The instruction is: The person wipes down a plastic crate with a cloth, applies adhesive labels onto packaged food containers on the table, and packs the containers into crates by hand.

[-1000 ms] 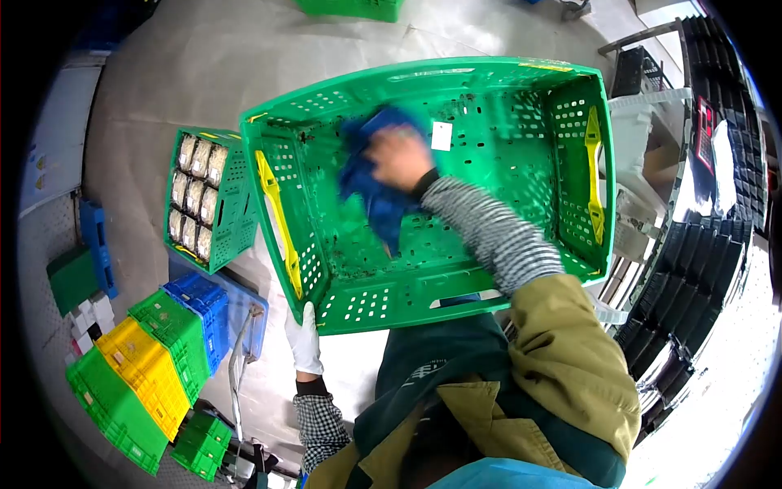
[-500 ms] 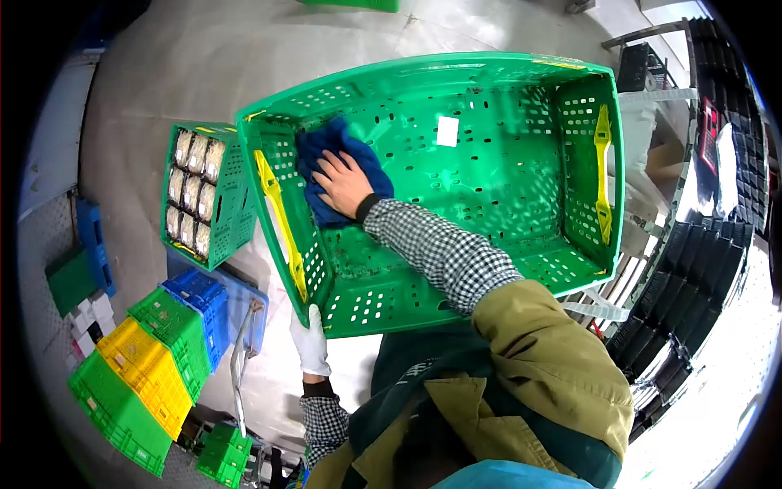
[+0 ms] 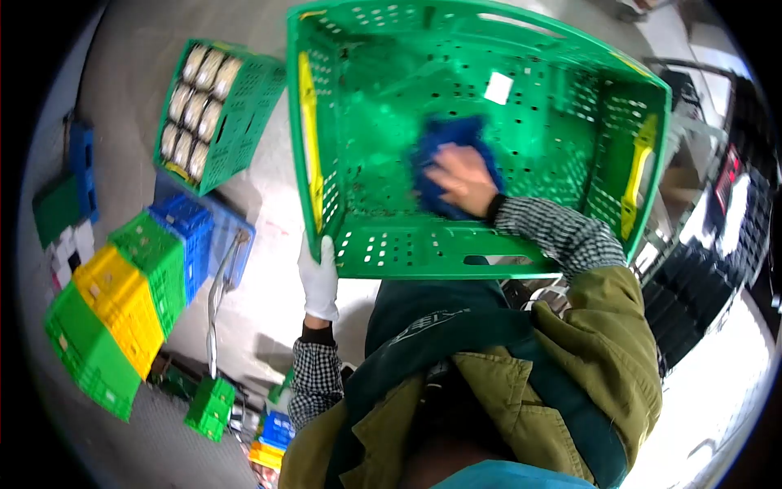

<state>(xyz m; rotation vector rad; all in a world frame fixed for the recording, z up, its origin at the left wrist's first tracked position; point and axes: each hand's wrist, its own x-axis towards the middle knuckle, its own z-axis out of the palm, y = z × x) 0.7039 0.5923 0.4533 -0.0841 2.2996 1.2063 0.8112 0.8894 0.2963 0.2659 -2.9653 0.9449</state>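
Observation:
A large green plastic crate (image 3: 383,73) with perforated walls and yellow handles is tilted so that its inside faces me. Inside it, my bare right hand (image 3: 464,181) presses a dark blue cloth (image 3: 440,134) against the crate's floor; hand and cloth are blurred by motion. My left hand (image 3: 319,281), in a white glove, grips the crate's near left corner, with some of its fingers hidden behind the wall. A white label (image 3: 498,88) sticks to the crate floor beyond the cloth. Dark specks dot the floor and lower edges.
At left stands another green crate (image 3: 244,122) filled with several clear-wrapped packs (image 3: 195,106). Below it are stacked green, yellow (image 3: 122,301) and blue crates, beside a metal bar (image 3: 216,310). Black trays (image 3: 700,301) and a rack are on the right.
My right hand has swept the blue cloth from the crate's left end toward the middle of its floor. The crate sits higher and further right in view; my left hand keeps its corner.

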